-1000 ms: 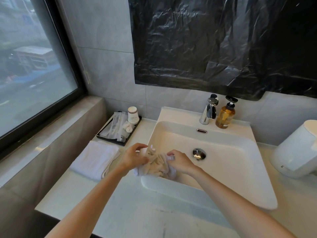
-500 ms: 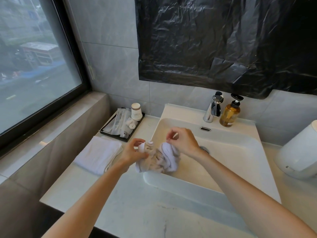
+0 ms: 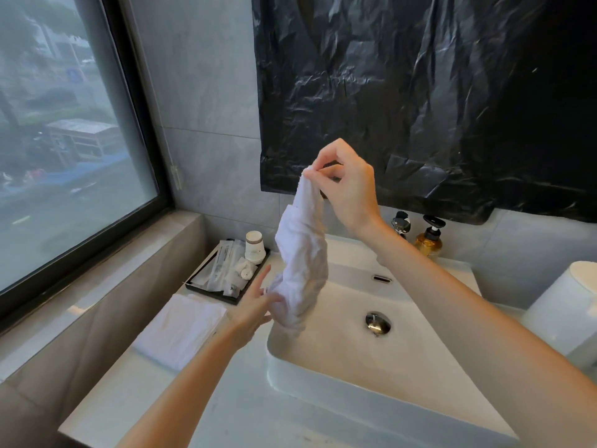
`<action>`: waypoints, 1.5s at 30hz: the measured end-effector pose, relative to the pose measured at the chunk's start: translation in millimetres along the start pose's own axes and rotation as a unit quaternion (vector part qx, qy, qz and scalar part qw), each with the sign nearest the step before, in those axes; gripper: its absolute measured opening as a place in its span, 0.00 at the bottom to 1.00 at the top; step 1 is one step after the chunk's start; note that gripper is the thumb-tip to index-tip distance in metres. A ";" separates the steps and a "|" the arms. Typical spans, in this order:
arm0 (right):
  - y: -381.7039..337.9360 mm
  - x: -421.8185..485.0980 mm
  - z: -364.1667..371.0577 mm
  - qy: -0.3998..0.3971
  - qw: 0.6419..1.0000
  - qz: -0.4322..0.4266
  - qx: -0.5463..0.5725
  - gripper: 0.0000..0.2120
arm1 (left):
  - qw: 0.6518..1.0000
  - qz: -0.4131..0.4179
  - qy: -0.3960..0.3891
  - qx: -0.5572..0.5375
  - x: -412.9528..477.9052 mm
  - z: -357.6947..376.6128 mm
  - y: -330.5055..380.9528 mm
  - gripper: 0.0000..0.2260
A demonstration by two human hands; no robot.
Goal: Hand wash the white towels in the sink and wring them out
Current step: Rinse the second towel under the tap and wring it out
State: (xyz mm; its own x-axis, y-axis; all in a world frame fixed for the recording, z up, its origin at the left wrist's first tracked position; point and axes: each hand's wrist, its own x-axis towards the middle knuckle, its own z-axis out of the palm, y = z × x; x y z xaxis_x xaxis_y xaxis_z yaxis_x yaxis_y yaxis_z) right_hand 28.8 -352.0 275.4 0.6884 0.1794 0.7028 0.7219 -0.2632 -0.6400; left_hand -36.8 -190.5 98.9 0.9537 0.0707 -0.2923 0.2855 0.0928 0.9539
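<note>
- White towel [image 3: 302,263] hangs twisted and crumpled in the air over the left rim of the sink [image 3: 420,357], its lower end just above the basin edge.
- Right hand [image 3: 347,185] is raised high in front of the wall, its grip closed on the towel's top corner, pinched between thumb and fingertips.
- Left hand [image 3: 255,307] is lower, its grip loose: the fingers lie mostly straight, with their tips against the towel's bottom end.
- The basin under the towel shows only its metal drain plug [image 3: 378,322] near the middle.
- The right forearm crosses above the sink's back rim and partly hides the faucet [image 3: 401,223]; an amber soap bottle [image 3: 429,240] with a black pump stands just beside the faucet.
- A folded white towel [image 3: 181,328] lies on the table [image 3: 129,399] left of the sink, close to the left wrist.
- Behind it a black tray [image 3: 213,294] holds stacked paper cups [image 3: 254,247] and wrapped packets [image 3: 223,263].
- A crinkled black plastic sheet [image 3: 420,92] covers the wall above the sink.
- A large window [image 3: 64,140] fills the left side.
- A white rounded object [image 3: 568,305] sits at the right edge; what it is cannot be told.
</note>
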 end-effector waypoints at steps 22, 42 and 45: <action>41.8 -7.8 -4.5 -0.018 0.999 0.030 -0.033 0.10 | 0.848 0.370 0.105 0.363 -14.6 -11.1 117.8 0.17; 10.0 -10.8 4.4 -0.294 0.946 0.120 -0.059 0.05 | 0.797 0.514 0.127 0.291 -26.2 13.9 180.2 0.17; 9.6 -0.2 1.8 -0.217 0.968 0.116 -0.040 0.07 | 0.828 0.467 0.135 0.280 -18.4 7.1 177.4 0.22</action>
State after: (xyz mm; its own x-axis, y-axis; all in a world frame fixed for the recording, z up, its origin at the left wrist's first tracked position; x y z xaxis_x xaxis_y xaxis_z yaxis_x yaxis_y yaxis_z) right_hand 35.7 -352.9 268.6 0.8082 0.4846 0.3348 0.5489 -0.4136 -0.7264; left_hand -3.1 -182.4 274.0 0.7492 0.0782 0.6578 -0.4928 -0.5977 0.6324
